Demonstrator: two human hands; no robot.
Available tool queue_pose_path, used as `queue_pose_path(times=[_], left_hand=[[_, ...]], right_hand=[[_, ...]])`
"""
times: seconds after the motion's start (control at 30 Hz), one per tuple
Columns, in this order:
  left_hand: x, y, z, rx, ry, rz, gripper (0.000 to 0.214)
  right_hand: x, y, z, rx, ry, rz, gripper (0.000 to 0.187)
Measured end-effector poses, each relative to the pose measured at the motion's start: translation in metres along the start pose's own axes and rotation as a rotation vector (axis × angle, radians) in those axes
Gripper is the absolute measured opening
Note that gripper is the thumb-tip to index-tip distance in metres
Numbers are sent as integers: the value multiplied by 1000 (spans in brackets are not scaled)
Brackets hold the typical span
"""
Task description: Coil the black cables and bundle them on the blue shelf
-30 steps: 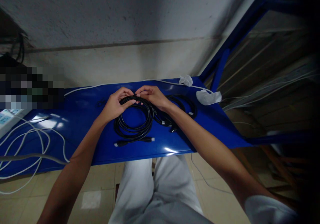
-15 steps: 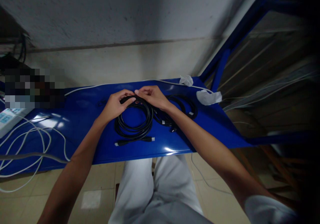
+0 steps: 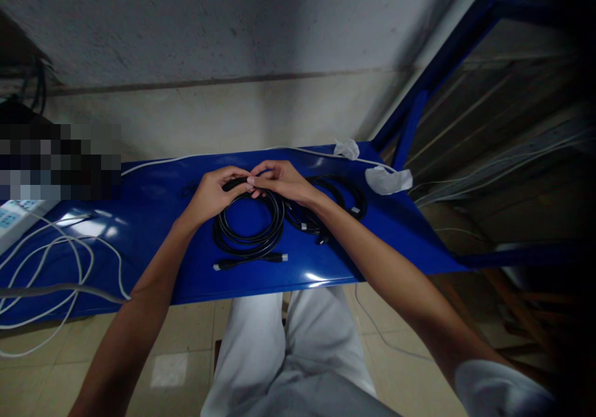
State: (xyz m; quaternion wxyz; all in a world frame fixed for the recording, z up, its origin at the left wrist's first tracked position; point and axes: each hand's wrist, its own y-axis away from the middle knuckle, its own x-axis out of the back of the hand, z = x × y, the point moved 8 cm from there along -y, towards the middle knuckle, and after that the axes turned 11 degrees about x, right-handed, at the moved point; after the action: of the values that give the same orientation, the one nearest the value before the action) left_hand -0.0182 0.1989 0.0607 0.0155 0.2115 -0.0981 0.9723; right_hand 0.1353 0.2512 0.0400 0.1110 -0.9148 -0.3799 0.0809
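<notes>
Contact between the right hand (image 3: 282, 180) and the left hand (image 3: 215, 197) is closer: half a second ago the right thumb tip sat apart from the left thumb, and now they meet. The coiled black cable (image 3: 256, 251) has stayed put, resting on the blue table (image 3: 195, 277) directly under the grip and on the person's side of it. The left thumb and fingers close around its far edge; the right hand's digits are nearly together there, though what they pinch cannot be told. The ring's slightly longer axis runs from the grip toward the person. Nearer than the grip, its left plug (image 3: 216, 267) points left and its right plug (image 3: 284, 257) right. More black cables (image 3: 359, 195) lie right of the grip.
</notes>
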Motion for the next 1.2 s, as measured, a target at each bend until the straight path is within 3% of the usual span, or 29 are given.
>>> queue_pose_path(times=[0.3, 0.53, 0.77, 1.07, 1.2], left_hand=[[-1, 1, 2, -10, -28, -24, 45], [2, 3, 13, -80, -125, 45, 41], [0, 8, 40, -286, -232, 76, 34], [0, 9, 42, -311, -267, 82, 34], [0, 12, 46, -333, -271, 97, 24]], right_hand=[[0, 0, 3, -38, -61, 21, 41], [1, 0, 5, -28, -78, 33, 39], [1, 2, 2, -36, -62, 40, 44], [0, 1, 4, -42, -89, 56, 33], [1, 1, 3, -43, -73, 57, 32]])
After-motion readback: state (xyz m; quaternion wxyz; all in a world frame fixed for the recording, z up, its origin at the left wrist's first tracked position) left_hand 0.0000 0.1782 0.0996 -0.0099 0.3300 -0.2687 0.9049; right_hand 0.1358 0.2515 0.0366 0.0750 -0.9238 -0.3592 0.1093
